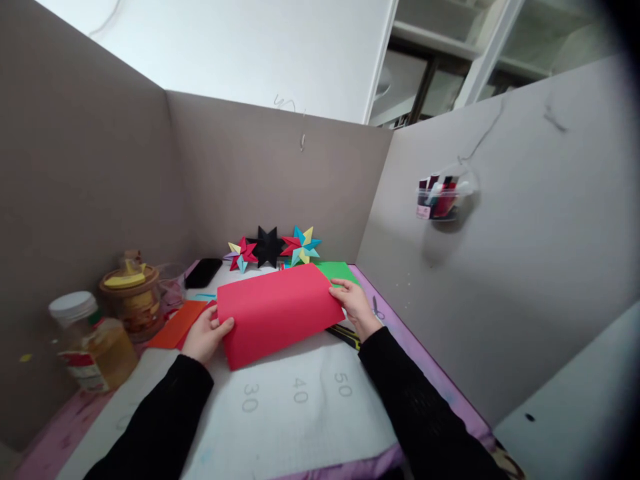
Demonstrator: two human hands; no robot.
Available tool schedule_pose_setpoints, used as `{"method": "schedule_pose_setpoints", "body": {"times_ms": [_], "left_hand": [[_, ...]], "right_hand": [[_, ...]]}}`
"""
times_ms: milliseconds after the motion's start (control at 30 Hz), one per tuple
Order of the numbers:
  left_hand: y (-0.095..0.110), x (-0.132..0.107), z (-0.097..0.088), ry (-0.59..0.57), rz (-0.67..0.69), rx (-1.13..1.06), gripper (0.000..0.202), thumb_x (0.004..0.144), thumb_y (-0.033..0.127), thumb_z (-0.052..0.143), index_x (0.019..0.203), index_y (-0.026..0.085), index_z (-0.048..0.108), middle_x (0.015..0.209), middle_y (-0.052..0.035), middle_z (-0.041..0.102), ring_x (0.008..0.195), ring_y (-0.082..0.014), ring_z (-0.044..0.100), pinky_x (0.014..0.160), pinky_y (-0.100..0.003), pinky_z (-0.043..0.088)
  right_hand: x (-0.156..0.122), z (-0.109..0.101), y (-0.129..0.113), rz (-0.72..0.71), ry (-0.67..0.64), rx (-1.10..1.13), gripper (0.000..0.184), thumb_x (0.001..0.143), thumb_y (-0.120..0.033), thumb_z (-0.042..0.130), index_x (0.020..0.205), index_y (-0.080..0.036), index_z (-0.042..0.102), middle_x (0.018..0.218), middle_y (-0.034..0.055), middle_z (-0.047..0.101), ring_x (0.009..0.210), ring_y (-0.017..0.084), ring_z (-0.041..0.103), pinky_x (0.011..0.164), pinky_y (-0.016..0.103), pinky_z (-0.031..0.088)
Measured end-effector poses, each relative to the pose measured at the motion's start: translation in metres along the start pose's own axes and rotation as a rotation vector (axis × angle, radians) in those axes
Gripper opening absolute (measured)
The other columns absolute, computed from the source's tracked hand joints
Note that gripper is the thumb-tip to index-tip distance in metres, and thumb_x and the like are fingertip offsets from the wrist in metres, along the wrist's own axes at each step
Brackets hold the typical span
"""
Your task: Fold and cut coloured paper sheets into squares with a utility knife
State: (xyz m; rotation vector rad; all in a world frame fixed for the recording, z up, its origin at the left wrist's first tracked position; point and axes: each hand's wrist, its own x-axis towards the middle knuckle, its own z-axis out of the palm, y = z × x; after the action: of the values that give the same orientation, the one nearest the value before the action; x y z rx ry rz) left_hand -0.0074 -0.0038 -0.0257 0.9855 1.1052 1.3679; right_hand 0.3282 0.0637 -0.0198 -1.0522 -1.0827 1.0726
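Observation:
A red sheet of paper, folded or bent over, lies on the white mat in the middle of the desk. My left hand grips its left edge, thumb on top. At the sheet's right edge my right hand pinches the paper with the fingers closed on it. Both arms wear black sleeves.
Three paper stars stand against the back wall, with a green sheet and a black phone nearby. An orange sheet, jars and a bottle sit on the left. Grey partition walls enclose the desk; a clear pen holder hangs on the right wall.

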Motion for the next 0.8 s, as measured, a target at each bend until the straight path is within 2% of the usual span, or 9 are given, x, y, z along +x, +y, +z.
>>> {"method": "schedule_pose_setpoints", "body": {"times_ms": [167,367,467,600,800], "left_hand": [[0.0,0.001,-0.003,-0.005,-0.005,0.004,0.059,0.063,0.017,0.073,0.115,0.017,0.045,0.072,-0.006,0.07,0.067,-0.0228,0.068,0.058,-0.029,0.054],[0.003,0.002,-0.01,0.008,-0.025,0.027,0.063,0.065,0.012,0.071,0.122,0.017,0.044,0.072,-0.0061,0.07,0.065,-0.0218,0.068,0.056,-0.027,0.053],[0.004,0.004,-0.012,0.034,-0.06,0.023,0.065,0.065,0.008,0.071,0.124,0.017,0.044,0.072,-0.0057,0.07,0.065,-0.0215,0.068,0.059,-0.028,0.054],[0.003,0.006,-0.015,0.043,-0.099,0.01,0.062,0.065,0.005,0.071,0.121,0.016,0.047,0.071,-0.0065,0.07,0.065,-0.0219,0.068,0.062,-0.03,0.055],[0.001,0.004,-0.015,-0.022,-0.161,-0.01,0.052,0.064,0.008,0.071,0.112,0.014,0.051,0.074,-0.0084,0.07,0.067,-0.0229,0.069,0.058,-0.028,0.055]], "right_hand": [[-0.001,-0.003,0.003,0.067,-0.043,0.037,0.048,0.053,-0.033,0.078,0.094,-0.014,0.062,0.07,0.0043,0.067,0.062,0.017,0.062,0.06,0.027,0.048],[-0.01,0.001,0.004,0.204,-0.281,0.133,0.035,0.061,-0.033,0.072,0.088,-0.013,0.064,0.085,0.01,0.069,0.075,0.02,0.064,0.071,0.031,0.049],[-0.013,0.003,0.002,0.196,-0.299,0.12,0.033,0.064,-0.035,0.068,0.089,-0.014,0.063,0.088,0.01,0.069,0.083,0.022,0.064,0.074,0.032,0.049],[-0.017,0.005,-0.001,0.156,-0.265,0.153,0.036,0.064,-0.041,0.067,0.089,-0.015,0.063,0.087,0.0081,0.07,0.083,0.022,0.064,0.072,0.031,0.049],[-0.029,0.011,-0.005,0.169,-0.388,0.286,0.053,0.057,-0.057,0.07,0.092,-0.018,0.063,0.086,0.0069,0.069,0.082,0.023,0.064,0.07,0.033,0.051]]}}
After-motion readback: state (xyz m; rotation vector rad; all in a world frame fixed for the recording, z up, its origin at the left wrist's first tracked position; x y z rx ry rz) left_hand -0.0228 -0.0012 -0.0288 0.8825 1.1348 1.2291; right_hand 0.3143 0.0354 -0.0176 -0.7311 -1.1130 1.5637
